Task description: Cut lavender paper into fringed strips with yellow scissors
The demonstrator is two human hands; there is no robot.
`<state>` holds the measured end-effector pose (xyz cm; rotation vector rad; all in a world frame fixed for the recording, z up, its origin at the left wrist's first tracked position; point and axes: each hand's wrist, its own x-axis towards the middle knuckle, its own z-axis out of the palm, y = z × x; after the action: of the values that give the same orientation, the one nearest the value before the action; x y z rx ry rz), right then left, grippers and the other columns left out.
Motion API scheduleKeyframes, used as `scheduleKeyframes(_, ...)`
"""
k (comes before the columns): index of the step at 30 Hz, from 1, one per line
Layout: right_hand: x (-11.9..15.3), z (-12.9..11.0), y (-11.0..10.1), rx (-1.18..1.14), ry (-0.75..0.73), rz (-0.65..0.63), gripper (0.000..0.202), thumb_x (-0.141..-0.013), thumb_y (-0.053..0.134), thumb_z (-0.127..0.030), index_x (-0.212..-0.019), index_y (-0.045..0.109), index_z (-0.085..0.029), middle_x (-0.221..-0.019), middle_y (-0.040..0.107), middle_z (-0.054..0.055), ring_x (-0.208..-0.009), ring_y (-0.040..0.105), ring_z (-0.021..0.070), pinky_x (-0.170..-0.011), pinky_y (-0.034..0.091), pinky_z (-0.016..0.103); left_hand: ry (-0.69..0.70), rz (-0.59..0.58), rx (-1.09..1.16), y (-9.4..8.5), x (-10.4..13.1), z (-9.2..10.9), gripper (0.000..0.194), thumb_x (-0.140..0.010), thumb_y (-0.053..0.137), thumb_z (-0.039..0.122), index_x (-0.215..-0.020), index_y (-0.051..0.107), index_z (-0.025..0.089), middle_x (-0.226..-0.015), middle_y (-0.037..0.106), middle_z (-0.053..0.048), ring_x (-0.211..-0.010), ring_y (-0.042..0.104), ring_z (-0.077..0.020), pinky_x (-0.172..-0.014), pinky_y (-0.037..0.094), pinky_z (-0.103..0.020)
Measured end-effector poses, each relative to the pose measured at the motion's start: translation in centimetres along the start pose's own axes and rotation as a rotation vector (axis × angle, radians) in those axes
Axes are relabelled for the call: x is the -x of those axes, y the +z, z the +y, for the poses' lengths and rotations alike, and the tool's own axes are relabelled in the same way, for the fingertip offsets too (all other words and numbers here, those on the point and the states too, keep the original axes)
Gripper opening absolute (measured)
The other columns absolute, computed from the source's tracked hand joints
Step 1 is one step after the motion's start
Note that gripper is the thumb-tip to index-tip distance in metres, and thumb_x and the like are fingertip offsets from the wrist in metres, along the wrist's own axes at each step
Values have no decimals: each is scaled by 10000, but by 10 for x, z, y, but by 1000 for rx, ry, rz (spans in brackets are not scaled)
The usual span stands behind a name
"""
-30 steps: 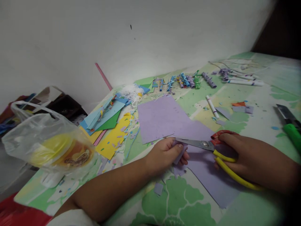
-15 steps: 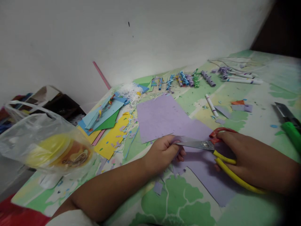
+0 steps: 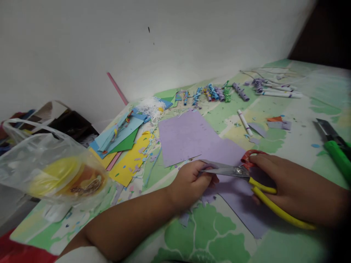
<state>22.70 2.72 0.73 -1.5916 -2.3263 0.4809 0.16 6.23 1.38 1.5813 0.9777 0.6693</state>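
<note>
My right hand [image 3: 285, 186] is closed round the handles of a pair of scissors [image 3: 240, 171], one loop red and the other yellow. Their blades point left and stand slightly apart, with the tips at the fingers of my left hand [image 3: 192, 182]. That hand is closed in a pinch on a small piece of purple paper, mostly hidden by the fingers and blades. Beneath both hands lies a purple sheet [image 3: 244, 212]; another purple sheet [image 3: 189, 137] lies just beyond. Small purple scraps [image 3: 184, 219] are scattered below my left hand.
Fringed paper rolls [image 3: 212, 92] line the back, near white markers [image 3: 279, 94]. Coloured sheets [image 3: 124, 144] and white string [image 3: 153, 106] lie left. A plastic bag [image 3: 52, 146] holds a yellow-lidded tub [image 3: 79, 175]. A green-handled cutter [image 3: 337, 157] lies at right.
The scissor tips have moved slightly left over my left fingers, and the two blades now show more distinctly. My left hand keeps its pinch. The whole view has shifted slightly.
</note>
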Motion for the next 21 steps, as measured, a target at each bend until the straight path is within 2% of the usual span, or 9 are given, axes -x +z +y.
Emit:
scheduleKeyframes(8, 4, 8, 5, -43, -28, 23, 377, -760, 578, -415, -1081, 521, -226, -1099, 618, 104, -967, 609, 297, -811, 512, 437, 120, -17, -145, -3, 2, -4, 169, -755, 465, 157, -677, 615, 168, -644, 620, -5, -598, 560, -101, -588, 426, -208)
scheduleKeyframes(13, 3, 14, 9, -41, -68, 56, 424, -720, 619, -458, -1067, 526, -233, -1063, 632, 79, -914, 628, 294, -760, 540, 438, 182, -8, -215, -4, 2, -5, 188, -765, 460, 154, -683, 629, 162, -638, 621, -2, -609, 562, -100, -603, 428, -205)
scheduleKeyframes(17, 2, 17, 10, -29, -104, 74, 438, -710, 630, -492, -1040, 536, -220, -1021, 634, 91, -865, 635, 288, -710, 548, 436, 229, -22, -226, -5, 2, -5, 188, -759, 452, 132, -682, 622, 160, -628, 623, 8, -603, 568, -91, -603, 433, -193)
scheduleKeyframes(21, 1, 19, 13, 13, -122, 107, 444, -698, 625, -510, -1018, 546, -212, -1020, 635, 115, -864, 635, 300, -695, 545, 445, 217, -32, -231, -6, 3, -3, 196, -759, 441, 131, -659, 607, 163, -617, 623, 11, -589, 569, -88, -594, 438, -193)
